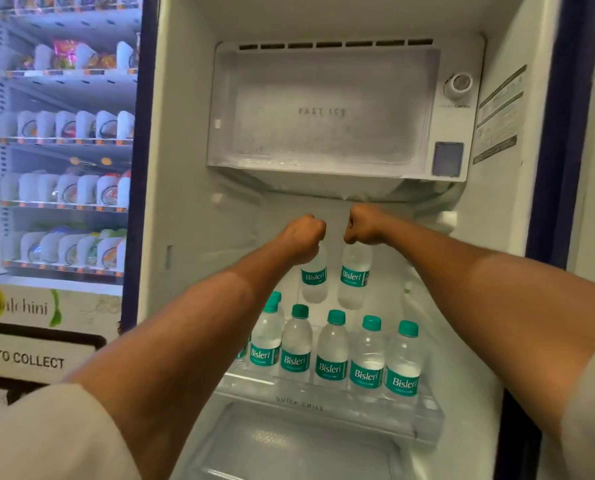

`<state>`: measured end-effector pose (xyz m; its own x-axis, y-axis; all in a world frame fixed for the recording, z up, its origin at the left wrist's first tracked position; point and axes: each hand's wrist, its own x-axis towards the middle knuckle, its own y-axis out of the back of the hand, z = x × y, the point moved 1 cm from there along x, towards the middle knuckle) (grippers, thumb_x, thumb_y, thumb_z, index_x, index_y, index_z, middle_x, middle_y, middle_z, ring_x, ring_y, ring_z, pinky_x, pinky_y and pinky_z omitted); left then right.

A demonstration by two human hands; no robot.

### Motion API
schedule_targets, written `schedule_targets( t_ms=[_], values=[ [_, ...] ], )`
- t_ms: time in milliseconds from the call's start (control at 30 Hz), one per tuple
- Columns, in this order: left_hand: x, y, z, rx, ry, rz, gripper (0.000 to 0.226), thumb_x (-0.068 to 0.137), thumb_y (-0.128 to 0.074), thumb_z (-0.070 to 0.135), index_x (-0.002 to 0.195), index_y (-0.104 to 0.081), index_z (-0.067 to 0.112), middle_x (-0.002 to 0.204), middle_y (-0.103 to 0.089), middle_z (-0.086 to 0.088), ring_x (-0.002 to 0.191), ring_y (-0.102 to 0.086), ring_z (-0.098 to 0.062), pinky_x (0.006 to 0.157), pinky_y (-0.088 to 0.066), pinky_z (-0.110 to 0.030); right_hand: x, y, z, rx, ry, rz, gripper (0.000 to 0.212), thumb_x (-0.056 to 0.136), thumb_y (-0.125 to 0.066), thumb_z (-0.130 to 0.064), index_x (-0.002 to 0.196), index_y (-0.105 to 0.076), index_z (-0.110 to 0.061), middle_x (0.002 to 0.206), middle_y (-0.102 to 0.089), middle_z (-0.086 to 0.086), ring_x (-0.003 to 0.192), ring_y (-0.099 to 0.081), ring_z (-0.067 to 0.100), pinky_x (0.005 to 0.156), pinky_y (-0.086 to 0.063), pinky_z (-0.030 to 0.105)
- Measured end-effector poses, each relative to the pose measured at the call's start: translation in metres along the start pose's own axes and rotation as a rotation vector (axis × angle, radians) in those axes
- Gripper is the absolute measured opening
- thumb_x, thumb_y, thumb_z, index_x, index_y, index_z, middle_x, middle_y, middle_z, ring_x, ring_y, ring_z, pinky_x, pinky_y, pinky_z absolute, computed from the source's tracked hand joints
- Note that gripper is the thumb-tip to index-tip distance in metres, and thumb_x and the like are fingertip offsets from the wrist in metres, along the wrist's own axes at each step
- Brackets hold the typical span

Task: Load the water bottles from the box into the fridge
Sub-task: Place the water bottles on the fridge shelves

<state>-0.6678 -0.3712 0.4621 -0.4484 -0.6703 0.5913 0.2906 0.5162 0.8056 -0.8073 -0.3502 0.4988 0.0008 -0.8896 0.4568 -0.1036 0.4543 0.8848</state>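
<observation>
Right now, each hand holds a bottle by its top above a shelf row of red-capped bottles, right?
No: those caps are green, not red, as the head view shows. The left hand and right hand hold the left bottle and right bottle by their tops above that row.

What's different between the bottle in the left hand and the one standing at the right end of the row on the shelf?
The left hand grips the held bottle by its top, so it hangs upright; the right-end bottle stands on the shelf, untouched. The held bottle's cap is hidden inside the hand; the right-end bottle's green cap shows. Both are clear bottles with the same teal Bisleri label.
</observation>
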Motion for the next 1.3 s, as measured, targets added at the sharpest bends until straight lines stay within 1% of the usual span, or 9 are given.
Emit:
schedule_targets(
  t_ms=[67, 200, 400, 533, 767, 967, 1033, 1100, 1300],
  values=[
    [0.002, -0.012, 0.000, 0.017, -0.029, -0.045, 0.026, 0.093, -0.055, 0.006, 0.119, -0.057, 0.008, 0.119, -0.054, -0.014, 0.104, -0.055, -0.028, 0.090, -0.050, -0.037, 0.003, -0.011, 0.001, 0.000, 0.020, -0.044, 0.030, 0.080, -0.072, -0.014, 0.064, -0.047, -0.014, 0.081, -0.059, 0.011, 0.081, -0.061, 0.027, 0.068, -0.049, 0.033],
    [-0.003, -0.037, -0.006, 0.024, -0.050, -0.132, 0.026, 0.093, -0.057, 0.008, 0.118, -0.057, 0.010, 0.120, -0.055, -0.012, 0.105, -0.055, -0.026, 0.092, -0.049, -0.034, 0.004, -0.033, 0.001, 0.018, 0.034, -0.102, 0.025, 0.080, -0.073, -0.014, 0.067, -0.051, -0.012, 0.090, -0.064, 0.014, 0.083, -0.064, 0.027, 0.070, -0.055, 0.035],
    [-0.015, -0.065, -0.019, 0.038, -0.086, -0.251, 0.025, 0.093, -0.058, 0.008, 0.118, -0.058, 0.010, 0.121, -0.056, -0.010, 0.107, -0.055, -0.025, 0.090, -0.047, -0.031, -0.001, -0.067, -0.002, 0.010, 0.050, -0.191, 0.027, 0.082, -0.070, -0.012, 0.067, -0.047, -0.014, 0.079, -0.056, 0.009, 0.076, -0.059, 0.023, 0.065, -0.050, 0.029],
    [-0.019, -0.074, -0.023, 0.036, -0.123, -0.328, 0.027, 0.092, -0.060, 0.008, 0.118, -0.058, 0.010, 0.121, -0.056, -0.010, 0.106, -0.055, -0.024, 0.085, -0.043, -0.026, -0.004, -0.088, -0.003, 0.005, 0.060, -0.263, 0.017, 0.081, -0.071, -0.012, 0.084, -0.054, -0.010, 0.090, -0.060, 0.012, 0.083, -0.062, 0.025, 0.072, -0.055, 0.031],
    [-0.016, -0.084, -0.025, 0.006, -0.154, -0.416, 0.027, 0.092, -0.060, 0.008, 0.119, -0.058, 0.008, 0.119, -0.058, -0.011, 0.104, -0.057, -0.023, 0.085, -0.044, -0.025, -0.010, -0.110, -0.004, 0.003, 0.062, -0.385, 0.015, 0.084, -0.069, -0.012, 0.091, -0.057, -0.008, 0.096, -0.062, 0.013, 0.077, -0.063, 0.023, 0.065, -0.056, 0.027],
    [-0.012, -0.087, -0.029, -0.049, -0.139, -0.509, 0.022, 0.092, -0.058, 0.006, 0.114, -0.062, 0.008, 0.114, -0.060, -0.012, 0.091, -0.057, -0.020, 0.084, -0.049, -0.027, -0.011, -0.115, -0.007, -0.012, 0.063, -0.455, 0.025, 0.086, -0.068, -0.020, 0.105, -0.061, -0.006, 0.100, -0.065, 0.013, 0.081, -0.068, 0.024, 0.067, -0.059, 0.029],
    [-0.012, -0.086, -0.030, -0.080, -0.129, -0.523, 0.020, 0.094, -0.054, 0.007, 0.112, -0.062, 0.006, 0.109, -0.060, -0.012, 0.088, -0.057, -0.021, 0.079, -0.049, -0.027, -0.012, -0.114, -0.008, -0.006, 0.059, -0.464, 0.027, 0.087, -0.068, -0.021, 0.108, -0.061, -0.005, 0.102, -0.066, 0.013, 0.082, -0.069, 0.024, 0.068, -0.059, 0.028],
    [-0.013, -0.084, -0.030, -0.095, -0.126, -0.527, 0.020, 0.094, -0.054, 0.007, 0.111, -0.063, 0.005, 0.105, -0.060, -0.011, 0.087, -0.058, -0.021, 0.077, -0.049, -0.027, -0.013, -0.113, -0.007, 0.003, 0.058, -0.465, 0.028, 0.087, -0.067, -0.021, 0.109, -0.060, -0.005, 0.102, -0.065, 0.013, 0.082, -0.068, 0.023, 0.069, -0.059, 0.028],
    [-0.014, -0.085, -0.032, -0.073, -0.137, -0.552, 0.021, 0.093, -0.059, 0.009, 0.113, -0.063, 0.013, 0.113, -0.062, -0.009, 0.095, -0.065, -0.025, 0.085, -0.055, -0.030, -0.016, -0.111, -0.011, 0.025, 0.072, -0.446, 0.020, 0.087, -0.067, -0.018, 0.100, -0.057, -0.007, 0.097, -0.062, 0.012, 0.081, -0.067, 0.023, 0.068, -0.057, 0.028]
  ],
)
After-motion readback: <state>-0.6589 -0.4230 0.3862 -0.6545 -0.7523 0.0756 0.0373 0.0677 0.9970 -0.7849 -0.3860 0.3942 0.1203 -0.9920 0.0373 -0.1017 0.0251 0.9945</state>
